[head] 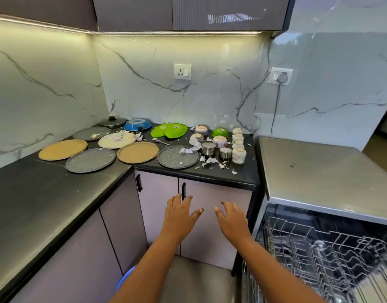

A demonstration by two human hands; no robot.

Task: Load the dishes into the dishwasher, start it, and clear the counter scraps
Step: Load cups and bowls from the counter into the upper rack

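My left hand [179, 214] and my right hand [233, 218] hover open and empty in front of the lower cabinet doors, below the counter edge. On the black counter [24, 204] lie several round plates: a tan plate [63, 149], a grey plate [90, 160], another tan plate [138, 152], a speckled plate [178, 156] and a cream plate [117, 140]. Behind them are green dishes [169, 129], patterned bowls [197, 138], two steel cups [208, 148] and a row of white cups [238, 154]. White paper scraps [209, 161] are scattered among them. The open dishwasher's wire rack [332, 254] is at lower right.
A blue pan [137, 124] and a black lidded pan [113, 122] stand at the back by the marble wall. The dishwasher's steel top [315, 171] adjoins the counter on the right. A wall socket [182, 71] and a plugged cable [280, 77] are above. A blue object [125, 279] sits on the floor.
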